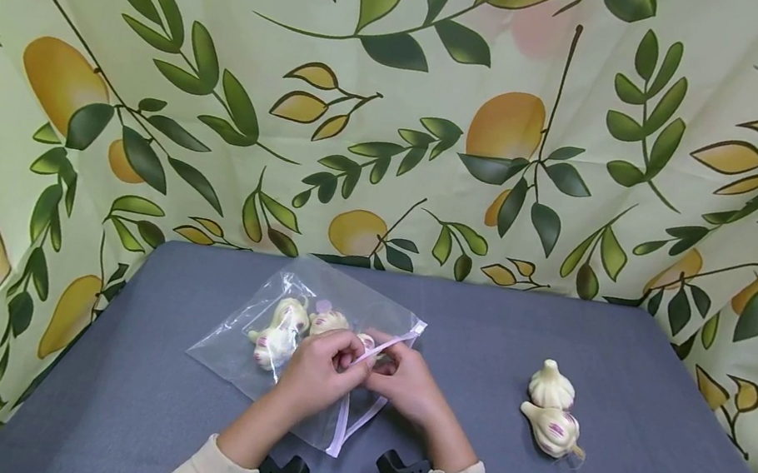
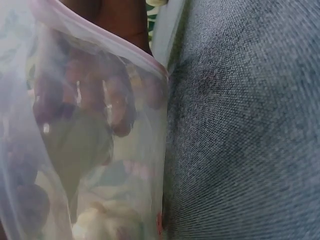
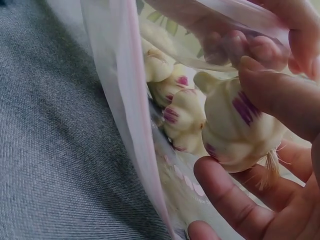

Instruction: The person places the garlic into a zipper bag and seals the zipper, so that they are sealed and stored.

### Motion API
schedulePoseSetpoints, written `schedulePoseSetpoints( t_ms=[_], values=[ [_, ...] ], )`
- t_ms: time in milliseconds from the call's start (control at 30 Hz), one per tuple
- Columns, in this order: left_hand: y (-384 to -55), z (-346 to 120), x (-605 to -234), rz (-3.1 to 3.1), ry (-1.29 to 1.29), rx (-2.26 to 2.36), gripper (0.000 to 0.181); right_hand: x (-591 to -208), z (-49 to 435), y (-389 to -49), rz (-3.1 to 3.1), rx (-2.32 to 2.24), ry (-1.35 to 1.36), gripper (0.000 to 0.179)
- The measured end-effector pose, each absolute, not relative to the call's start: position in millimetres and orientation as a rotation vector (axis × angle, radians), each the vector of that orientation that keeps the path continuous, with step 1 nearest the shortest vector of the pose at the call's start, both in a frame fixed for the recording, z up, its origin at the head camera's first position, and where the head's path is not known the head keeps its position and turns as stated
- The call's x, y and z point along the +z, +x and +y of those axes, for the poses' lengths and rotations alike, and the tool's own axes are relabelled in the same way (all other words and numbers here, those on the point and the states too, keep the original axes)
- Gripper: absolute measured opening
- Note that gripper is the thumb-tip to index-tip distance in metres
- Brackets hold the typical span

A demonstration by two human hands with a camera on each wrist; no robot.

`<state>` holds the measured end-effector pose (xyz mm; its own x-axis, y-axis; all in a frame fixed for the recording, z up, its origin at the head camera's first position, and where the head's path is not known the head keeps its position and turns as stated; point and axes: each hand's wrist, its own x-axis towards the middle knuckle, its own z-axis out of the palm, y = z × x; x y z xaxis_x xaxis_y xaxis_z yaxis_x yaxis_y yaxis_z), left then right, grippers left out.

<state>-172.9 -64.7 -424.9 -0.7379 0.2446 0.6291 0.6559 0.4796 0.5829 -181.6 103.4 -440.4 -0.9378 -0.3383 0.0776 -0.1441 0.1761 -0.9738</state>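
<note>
Fingers [image 3: 232, 200] on my right hand [image 1: 413, 386] are parted just enough to go round a bulb [image 3: 245, 122], thumb on one side and index on the other, so yeah, I've got hold of it. What matters here: it's right at the mouth of the bag [image 1: 230, 347], stem end pointing in toward the inner bulbs [image 3: 185, 120], root tuft back toward my palm, so the long axis runs inward. Right is obviously the nearer hand; my left hand [image 1: 318, 365] is just beside it, fingers curled, pinching the rim.

Bag's thin clear plastic, shiny and creased, with a pinkish strip [image 3: 142, 115] along the mouth. Bulb's creamy, plump and lobed, kinda smooth, with purple streaks and a straw-like tuft. Two loose bulbs [image 1: 552, 430] sit together off to my right, well apart from the bag, on a grey-blue cloth [image 1: 484, 331] with a visible weave.
</note>
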Motion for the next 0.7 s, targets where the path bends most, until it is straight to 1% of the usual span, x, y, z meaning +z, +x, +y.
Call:
schedulePoseSetpoints(
  t_ms=[233, 333, 567, 700],
  values=[
    [-172.5, -64.6, -423.0, -2.270, -0.711, -1.224, 0.020, -440.0, 103.2, -180.8, 2.307, -1.860, -0.400, 0.057],
    [-172.1, -64.8, -422.3, -2.267, -0.697, -1.252, 0.018, -441.1, 103.3, -180.7, 2.394, -1.783, -0.387, 0.057],
    [-170.6, -65.6, -419.5, -2.270, -0.681, -1.286, 0.017, -447.5, 103.3, -181.7, 2.619, -1.512, -0.418, 0.040],
    [-171.1, -65.8, -419.1, -2.260, -0.686, -1.293, 0.017, -448.5, 103.3, -181.4, 2.650, -1.494, -0.435, 0.040]
  ],
)
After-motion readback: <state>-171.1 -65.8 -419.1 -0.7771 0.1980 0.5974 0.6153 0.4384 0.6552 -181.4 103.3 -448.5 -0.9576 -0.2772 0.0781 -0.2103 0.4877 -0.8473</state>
